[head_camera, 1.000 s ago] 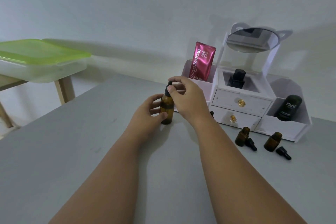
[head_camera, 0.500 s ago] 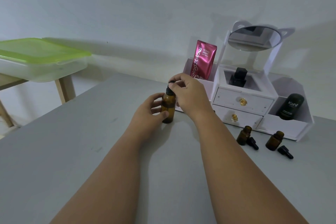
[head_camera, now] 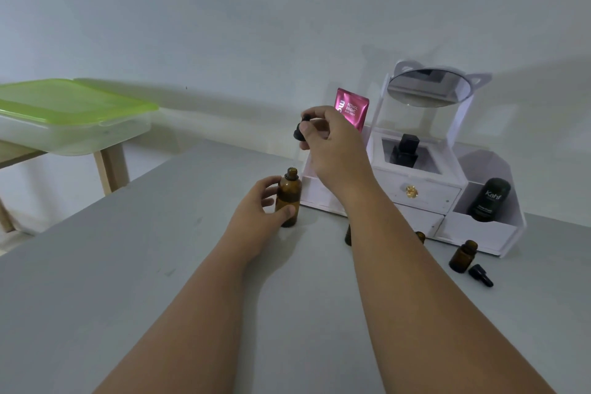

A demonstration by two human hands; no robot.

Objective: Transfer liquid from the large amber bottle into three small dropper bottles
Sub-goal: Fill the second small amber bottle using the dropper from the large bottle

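Note:
The large amber bottle (head_camera: pixel 288 198) stands upright on the grey table (head_camera: pixel 128 265) with its neck uncapped. My left hand (head_camera: pixel 256 213) grips its body. My right hand (head_camera: pixel 332 144) is raised above and to the right of it, pinching the black dropper cap (head_camera: pixel 300 130). Any pipette under the cap is hidden by my fingers. One small amber dropper bottle (head_camera: pixel 462 256) stands uncapped at the right with its black dropper cap (head_camera: pixel 480 275) lying beside it. Two more small bottles (head_camera: pixel 348 235) (head_camera: pixel 421 237) peek out from behind my right forearm.
A white vanity organizer (head_camera: pixel 447 201) with drawers and a round mirror (head_camera: pixel 430 89) sits at the table's back right, holding a pink sachet (head_camera: pixel 355 107), a black bottle (head_camera: pixel 404 150) and a dark Kahf bottle (head_camera: pixel 488 200). A green-lidded plastic box (head_camera: pixel 70 118) rests on a wooden stand at the left.
My right hand has lifted the black dropper cap off the large amber bottle and up to the right. My left hand still holds the bottle on the table.

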